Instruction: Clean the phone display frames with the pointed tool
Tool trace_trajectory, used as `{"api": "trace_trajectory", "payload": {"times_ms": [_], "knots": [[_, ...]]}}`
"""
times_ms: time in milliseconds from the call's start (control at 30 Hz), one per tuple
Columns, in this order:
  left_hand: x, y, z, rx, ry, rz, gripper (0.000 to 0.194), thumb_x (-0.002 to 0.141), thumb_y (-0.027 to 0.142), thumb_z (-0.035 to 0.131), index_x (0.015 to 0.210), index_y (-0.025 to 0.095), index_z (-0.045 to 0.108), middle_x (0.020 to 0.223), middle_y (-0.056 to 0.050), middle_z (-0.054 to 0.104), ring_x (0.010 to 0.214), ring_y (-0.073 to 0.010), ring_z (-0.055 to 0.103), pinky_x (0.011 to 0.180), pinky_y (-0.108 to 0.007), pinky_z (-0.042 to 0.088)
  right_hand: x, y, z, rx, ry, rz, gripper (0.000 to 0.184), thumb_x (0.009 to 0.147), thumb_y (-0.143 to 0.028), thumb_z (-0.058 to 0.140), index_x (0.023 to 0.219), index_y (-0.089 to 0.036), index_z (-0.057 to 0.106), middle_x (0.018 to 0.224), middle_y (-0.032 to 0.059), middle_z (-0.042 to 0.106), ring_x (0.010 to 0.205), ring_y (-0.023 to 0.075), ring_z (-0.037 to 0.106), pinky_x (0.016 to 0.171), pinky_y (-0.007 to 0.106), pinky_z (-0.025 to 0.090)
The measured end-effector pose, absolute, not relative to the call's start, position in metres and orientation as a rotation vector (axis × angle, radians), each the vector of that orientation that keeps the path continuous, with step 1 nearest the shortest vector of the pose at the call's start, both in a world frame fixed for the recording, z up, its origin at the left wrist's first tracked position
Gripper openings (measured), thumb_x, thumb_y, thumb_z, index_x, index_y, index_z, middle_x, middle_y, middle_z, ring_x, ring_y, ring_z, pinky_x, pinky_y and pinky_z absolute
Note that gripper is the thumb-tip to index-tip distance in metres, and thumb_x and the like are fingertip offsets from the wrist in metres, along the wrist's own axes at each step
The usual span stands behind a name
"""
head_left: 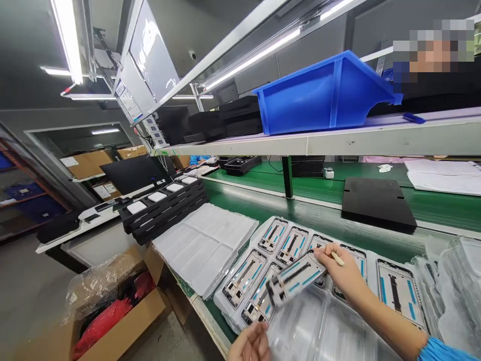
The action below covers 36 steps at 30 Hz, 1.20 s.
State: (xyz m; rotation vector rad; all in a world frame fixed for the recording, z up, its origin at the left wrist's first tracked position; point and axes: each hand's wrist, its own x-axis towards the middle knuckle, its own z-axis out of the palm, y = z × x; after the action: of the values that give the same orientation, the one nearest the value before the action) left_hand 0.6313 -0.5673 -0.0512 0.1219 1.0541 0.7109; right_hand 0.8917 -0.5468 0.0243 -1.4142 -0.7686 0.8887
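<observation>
Cardboard carton [124,321] holding a red bag [101,321] stands on the floor off the near left edge of the green surface [319,220]. Toward the far left of that surface, black foam racks [161,210] carry small white pieces, and a stack of white plastic sheets [205,245] lies closer in. Next, along the near edge, a white tray [221,301] holds rows of phone display panels [244,278] marked with cyan strips. The left hand [250,343] sits low at the near edge, fingers loosely curled, its grip open and apparently holding nothing, just below the end of a lifted panel [295,279]. That panel is held above a clear plastic tray [315,326], its right end pinched in the closed grip of the right hand [347,273], with a pale slim stick [337,258] lying against the fingers. The panel looks light and stiff but thin and probably fragile, its smooth face perhaps slippery; its long frame edges seem the safest hold. Farther right, a black board [378,203] lies on the surface, below a blue bin [323,95] on the shelf [376,140].
</observation>
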Motion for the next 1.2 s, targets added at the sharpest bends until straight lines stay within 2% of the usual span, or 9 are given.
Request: {"api": "trace_trajectory", "payload": {"times_ms": [67,133,200,300,500,700,933,1067,1200], "knots": [[0.653,-0.554,-0.023,0.101,0.979,0.801,0.01,0.083,0.024,0.06,0.085,0.021,0.07,0.07,-0.006,0.066,0.06,-0.0188,0.066,0.049,-0.025,0.049,0.9,-0.542,0.02,-1.395,-0.668,0.864,0.036,0.057,-0.043,0.069,0.061,-0.025,0.038,0.071,0.0023,0.064,0.065,0.0189,0.06,0.051,0.029,0.049],[0.68,-0.535,0.0,0.139,0.898,0.863,0.026,0.077,0.008,0.06,0.102,0.012,0.066,0.092,-0.014,0.072,0.086,-0.0232,0.072,0.071,-0.026,0.057,0.906,-0.54,0.018,-1.36,-0.571,0.842,0.036,0.055,-0.042,0.07,0.06,-0.025,0.039,0.064,-0.0008,0.058,0.058,0.0158,0.056,0.049,0.029,0.051],[0.709,-0.511,0.016,0.214,0.841,0.858,0.039,0.072,-0.002,0.054,0.109,0.005,0.061,0.097,-0.018,0.072,0.096,-0.0247,0.071,0.083,-0.029,0.057,0.912,-0.537,0.018,-1.317,-0.48,0.821,0.037,0.053,-0.04,0.072,0.057,-0.025,0.038,0.057,-0.0033,0.052,0.055,0.0139,0.053,0.05,0.03,0.054],[0.746,-0.479,0.032,0.323,0.704,0.786,0.041,0.068,-0.008,0.048,0.106,0.001,0.059,0.096,-0.02,0.071,0.1,-0.0258,0.07,0.091,-0.032,0.056,0.922,-0.534,0.024,-1.243,-0.373,0.789,0.041,0.05,-0.035,0.075,0.054,-0.025,0.035,0.053,-0.0051,0.045,0.053,0.0131,0.052,0.052,0.031,0.058],[0.793,-0.453,0.043,0.409,0.49,0.725,0.028,0.073,-0.005,0.051,0.094,0.007,0.063,0.093,-0.015,0.072,0.1,-0.0231,0.07,0.098,-0.034,0.053,0.95,-0.529,0.035,-1.186,-0.281,0.736,0.046,0.048,-0.027,0.081,0.057,-0.026,0.036,0.053,-0.0062,0.044,0.051,0.0129,0.052,0.047,0.03,0.059],[0.801,-0.447,0.024,0.334,0.401,0.708,0.02,0.082,0.01,0.065,0.101,0.005,0.067,0.101,-0.016,0.071,0.109,-0.0247,0.066,0.107,-0.039,0.047,0.958,-0.527,0.032,-1.271,-0.272,0.792,0.045,0.047,-0.023,0.085,0.059,-0.024,0.041,0.058,-0.0021,0.053,0.053,0.0147,0.058,0.046,0.029,0.059],[0.801,-0.44,0.007,0.229,0.44,0.793,0.009,0.084,0.013,0.061,0.091,0.007,0.064,0.097,-0.016,0.071,0.109,-0.0276,0.066,0.102,-0.041,0.051,0.95,-0.535,0.038,-1.443,-0.306,0.568,0.04,0.062,-0.042,0.079,0.074,-0.023,0.046,0.073,0.0,0.059,0.063,0.016,0.06,0.056,0.031,0.054],[0.802,-0.437,0.001,0.229,0.451,0.825,0.015,0.084,0.015,0.061,0.096,0.006,0.064,0.1,-0.018,0.07,0.109,-0.0293,0.066,0.101,-0.04,0.051,0.933,-0.547,0.045,-1.553,-0.922,0.132,0.03,0.079,-0.04,0.066,0.077,-0.024,0.042,0.075,-0.0007,0.059,0.061,0.0123,0.051,0.061,0.027,0.044],[0.804,-0.441,-0.011,0.303,0.431,0.771,0.017,0.085,0.019,0.061,0.097,0.007,0.065,0.102,-0.018,0.071,0.107,-0.0269,0.067,0.102,-0.037,0.049,0.911,-0.551,0.026,-1.494,-1.748,-0.051,0.021,0.091,-0.027,0.044,0.072,-0.024,0.037,0.065,-0.0013,0.05,0.054,0.0124,0.045,0.053,0.025,0.035]]}}
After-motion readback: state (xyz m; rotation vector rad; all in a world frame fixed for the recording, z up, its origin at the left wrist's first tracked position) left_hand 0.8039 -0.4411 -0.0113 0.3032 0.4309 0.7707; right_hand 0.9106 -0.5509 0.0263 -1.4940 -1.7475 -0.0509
